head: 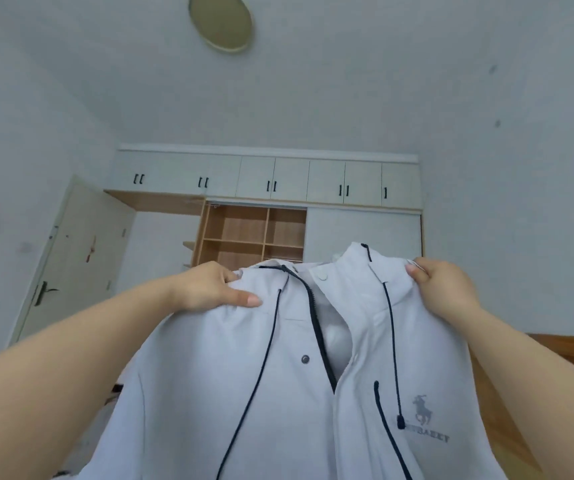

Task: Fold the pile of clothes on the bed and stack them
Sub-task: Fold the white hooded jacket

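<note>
While the left hand (pixel 209 289) and right hand (pixel 441 285) are gripping its shoulder edges at 9 and 3 o'clock, a pale grey jacket (pixel 278 393) is hanging before a wardrobe (pixel 264 202).

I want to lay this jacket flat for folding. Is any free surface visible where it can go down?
No bed surface shows. The pale jacket, held up by left hand and right hand, covers the lower view. Only a wooden floor strip shows right of the right arm. The wardrobe's open shelves look bare.
</note>
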